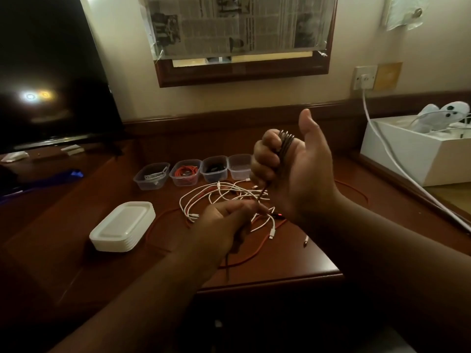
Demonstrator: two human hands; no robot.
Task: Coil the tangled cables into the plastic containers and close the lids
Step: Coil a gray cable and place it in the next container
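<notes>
The right hand (pixel 293 169) is raised above the desk, palm turned toward the camera, its fingers curled round a coil of dark cable (pixel 285 143) while the thumb sticks straight up. A loose strand of that cable runs down from the fist to the left hand (pixel 224 217), which sits lower and nearer, fingers bent around the strand — the exact pinch is blurred.

Beneath both hands, a tangle of white cables (pixel 216 197) lies spread on the wooden desk (pixel 76 250), with a red cable (pixel 244 261) looping round and under it (one small connector lies apart near the desk's front edge).

Behind the tangle stands a row of four clear plastic containers, all lidless: the first (pixel 151 175) holds a white cable, the second (pixel 184 171) a red one, the third (pixel 214 168) something dark, and the fourth (pixel 239 165) is partly hidden by the right hand. A stack of white lids (pixel 122 226) rests to the left of the tangle.

Farther out — a dark television screen (pixel 51 72) at the left, a white box (pixel 418 149) at the right, and a wall socket (pixel 364 77) with a white lead plugged in.
</notes>
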